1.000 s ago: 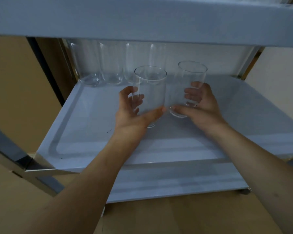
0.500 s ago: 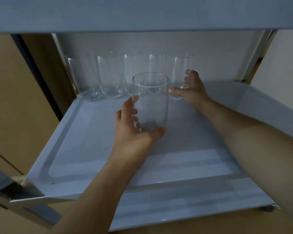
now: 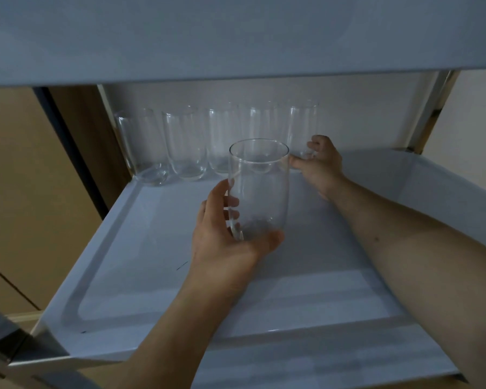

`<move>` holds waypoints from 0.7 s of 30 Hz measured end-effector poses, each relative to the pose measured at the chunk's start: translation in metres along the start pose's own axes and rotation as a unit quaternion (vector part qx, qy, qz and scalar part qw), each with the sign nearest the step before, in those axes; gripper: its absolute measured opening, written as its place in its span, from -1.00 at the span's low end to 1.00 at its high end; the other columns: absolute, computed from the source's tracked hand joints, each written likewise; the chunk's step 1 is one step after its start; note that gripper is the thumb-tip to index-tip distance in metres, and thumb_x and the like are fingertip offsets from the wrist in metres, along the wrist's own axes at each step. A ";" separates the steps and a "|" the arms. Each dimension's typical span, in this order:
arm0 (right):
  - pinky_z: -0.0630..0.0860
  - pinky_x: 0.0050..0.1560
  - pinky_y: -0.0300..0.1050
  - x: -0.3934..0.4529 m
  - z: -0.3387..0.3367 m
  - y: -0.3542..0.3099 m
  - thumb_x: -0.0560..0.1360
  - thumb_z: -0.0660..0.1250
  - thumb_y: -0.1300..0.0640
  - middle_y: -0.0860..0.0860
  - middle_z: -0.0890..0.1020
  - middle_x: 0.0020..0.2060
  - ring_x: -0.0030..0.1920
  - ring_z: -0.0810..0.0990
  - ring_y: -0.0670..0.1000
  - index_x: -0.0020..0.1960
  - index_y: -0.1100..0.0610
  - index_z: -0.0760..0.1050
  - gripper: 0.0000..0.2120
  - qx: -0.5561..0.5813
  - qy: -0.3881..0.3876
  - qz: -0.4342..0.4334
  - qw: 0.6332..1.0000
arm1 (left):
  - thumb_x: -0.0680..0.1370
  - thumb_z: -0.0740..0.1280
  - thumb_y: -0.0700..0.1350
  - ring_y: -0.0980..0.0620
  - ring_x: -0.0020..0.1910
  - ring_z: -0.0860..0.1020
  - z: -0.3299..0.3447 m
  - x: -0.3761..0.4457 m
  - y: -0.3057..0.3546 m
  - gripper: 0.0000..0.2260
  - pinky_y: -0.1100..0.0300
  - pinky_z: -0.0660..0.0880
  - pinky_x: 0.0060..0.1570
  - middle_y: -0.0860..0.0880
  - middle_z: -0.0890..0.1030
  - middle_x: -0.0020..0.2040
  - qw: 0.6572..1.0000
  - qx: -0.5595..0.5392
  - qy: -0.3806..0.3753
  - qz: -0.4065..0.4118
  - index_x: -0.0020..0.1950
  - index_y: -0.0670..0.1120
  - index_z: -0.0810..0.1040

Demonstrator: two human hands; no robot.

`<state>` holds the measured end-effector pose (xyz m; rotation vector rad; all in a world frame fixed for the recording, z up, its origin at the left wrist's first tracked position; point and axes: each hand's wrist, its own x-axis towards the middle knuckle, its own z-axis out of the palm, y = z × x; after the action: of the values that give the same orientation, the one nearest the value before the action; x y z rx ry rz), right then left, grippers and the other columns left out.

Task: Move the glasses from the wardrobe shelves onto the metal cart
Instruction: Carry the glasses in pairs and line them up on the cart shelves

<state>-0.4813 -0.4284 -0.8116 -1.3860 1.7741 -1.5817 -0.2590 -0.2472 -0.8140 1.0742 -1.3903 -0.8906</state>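
Glasses: row of clear tumblers [image 3: 184, 144] upright along back wall of the metal cart shelf [image 3: 141, 248], starting at far left corner, standing side by side, some overlap so exact count unclear. Left hand [image 3: 225, 237] mid-shelf, grip closed round the lower part of a clear glass [image 3: 258, 189], thumb at the near base, fingers wrapped on the left side seen through the wall; glass upright, mouth up, seemingly held above the shelf floor, in front of the row. Right hand [image 3: 320, 164] further back and right, grip curled on the base of the rightmost glass [image 3: 303, 130] at the row's right end; that glass upright, whether its base touches the shelf is hidden. Upper shelf [image 3: 236, 37] overhangs everything.
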 end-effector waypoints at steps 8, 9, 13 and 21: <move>0.43 0.31 -0.09 -0.007 -0.005 -0.011 0.32 0.62 -0.14 0.08 0.53 0.35 0.35 0.51 0.12 0.42 0.17 0.38 -0.18 -0.111 -0.005 -0.007 0.994 | 0.25 0.68 -0.22 0.30 -0.03 0.61 -0.001 0.001 -0.001 -0.30 0.29 0.60 -0.11 0.18 0.59 0.10 0.999 -0.027 -0.002 -0.032 0.28 0.15 0.51; 0.42 0.33 -0.07 -0.010 -0.010 -0.014 0.32 0.62 -0.15 0.10 0.51 0.37 0.37 0.49 0.13 0.45 0.17 0.36 -0.15 -0.126 0.001 -0.003 0.992 | 0.26 0.69 -0.21 0.30 -0.03 0.61 -0.001 0.000 0.000 -0.31 0.28 0.61 -0.09 0.17 0.59 0.12 0.999 -0.030 -0.005 -0.036 0.27 0.17 0.51; 0.53 0.28 0.00 -0.044 -0.040 -0.032 0.35 0.62 -0.05 -0.02 0.62 0.23 0.19 0.61 0.02 0.33 0.08 0.53 -0.39 -0.052 -0.019 -0.045 0.997 | 0.19 0.72 -0.10 0.30 0.01 0.62 0.000 0.001 -0.002 -0.31 0.24 0.60 0.00 0.19 0.62 0.16 0.999 -0.029 -0.008 -0.040 0.24 0.22 0.55; 0.53 0.27 0.00 -0.144 -0.062 -0.071 0.22 0.57 -0.15 -0.03 0.62 0.22 0.24 0.60 -0.02 0.29 -0.05 0.45 -0.31 0.123 -0.295 -0.108 0.941 | 0.27 0.70 -0.07 0.31 0.03 0.64 -0.001 0.000 0.000 -0.33 0.22 0.58 0.08 0.24 0.61 0.25 0.999 0.012 -0.028 -0.035 0.26 0.31 0.51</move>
<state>-0.4391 -0.2662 -0.7742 -1.7353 1.0653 -1.2424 -0.2580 -0.2472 -0.8136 1.1300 -1.4202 -0.9641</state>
